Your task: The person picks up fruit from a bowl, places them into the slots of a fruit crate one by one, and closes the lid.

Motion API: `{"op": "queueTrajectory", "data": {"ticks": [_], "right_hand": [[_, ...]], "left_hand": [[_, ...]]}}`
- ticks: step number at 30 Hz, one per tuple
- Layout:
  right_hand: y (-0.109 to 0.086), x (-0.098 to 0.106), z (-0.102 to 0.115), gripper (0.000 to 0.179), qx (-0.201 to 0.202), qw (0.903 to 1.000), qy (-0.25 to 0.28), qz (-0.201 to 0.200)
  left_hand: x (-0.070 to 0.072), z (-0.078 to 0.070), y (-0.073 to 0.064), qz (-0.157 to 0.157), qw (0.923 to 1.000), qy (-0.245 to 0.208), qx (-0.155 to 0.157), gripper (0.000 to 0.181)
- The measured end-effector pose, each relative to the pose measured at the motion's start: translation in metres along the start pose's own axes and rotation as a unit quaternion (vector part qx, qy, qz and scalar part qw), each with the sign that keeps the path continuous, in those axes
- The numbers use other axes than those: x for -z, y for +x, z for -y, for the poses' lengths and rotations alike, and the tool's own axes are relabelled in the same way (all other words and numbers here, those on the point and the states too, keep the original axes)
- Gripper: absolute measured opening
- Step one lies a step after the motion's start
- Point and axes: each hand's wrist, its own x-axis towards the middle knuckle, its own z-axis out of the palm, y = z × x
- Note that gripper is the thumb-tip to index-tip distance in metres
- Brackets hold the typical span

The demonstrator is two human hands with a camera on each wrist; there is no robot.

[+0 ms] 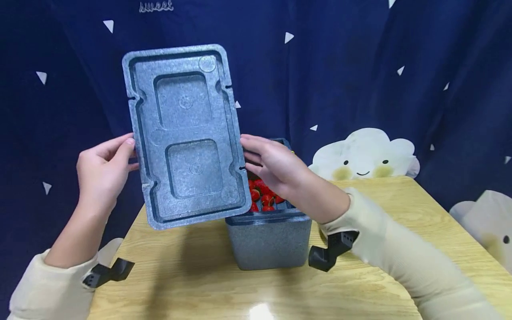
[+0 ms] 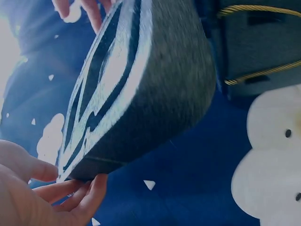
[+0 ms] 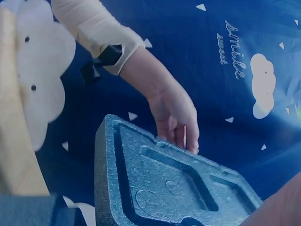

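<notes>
A grey-blue foam lid (image 1: 192,133) is held up and tilted in the air, its recessed face towards the head camera. My left hand (image 1: 98,164) pinches its left edge, thumb in front and fingers behind. On the right edge my right hand (image 1: 276,164) holds the lid by the fingertips; its thumb is hard to make out. Behind the lid stands a grey foam box (image 1: 270,244) without a cover, holding red strawberries (image 1: 267,198). The lid and right hand partly hide the box. In the left wrist view the box shows a yellow cord (image 2: 263,9).
The box stands on a light wooden table (image 1: 360,275). Behind the table hangs a dark blue curtain (image 1: 340,66) with white triangles and smiling clouds. Something round and dark is mostly hidden under the right forearm. A black wrist mount (image 1: 334,251) sits on the right sleeve.
</notes>
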Motion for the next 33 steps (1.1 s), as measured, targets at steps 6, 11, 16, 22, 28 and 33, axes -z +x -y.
{"op": "queueTrajectory", "data": {"ticks": [6,11,16,22,28,33], "right_hand": [[0.001,0.02,0.008,0.05,0.035,0.9989,-0.02,-0.026],[0.011,0.041,0.006,0.049,0.037,0.9974,-0.029,-0.055],[0.018,0.064,0.005,0.049,0.024,0.9946,-0.023,-0.098],[0.018,0.087,0.007,0.041,0.055,0.9895,0.017,-0.133],[0.021,0.1,0.004,0.047,0.088,0.9832,0.028,-0.157],[0.027,0.105,0.003,0.045,0.082,0.9797,0.058,-0.173]], "left_hand": [[-0.025,-0.02,0.007,-0.01,0.9968,-0.073,-0.032,0.031],[-0.041,-0.029,0.015,0.029,0.9841,-0.175,-0.013,0.03],[-0.054,-0.034,0.022,0.097,0.9552,-0.279,-0.009,0.023],[-0.067,-0.039,0.021,0.127,0.938,-0.322,0.023,0.023],[-0.078,-0.042,0.015,0.123,0.9555,-0.255,0.083,0.026],[-0.08,-0.039,0.018,0.169,0.9434,-0.257,0.123,0.026]]}}
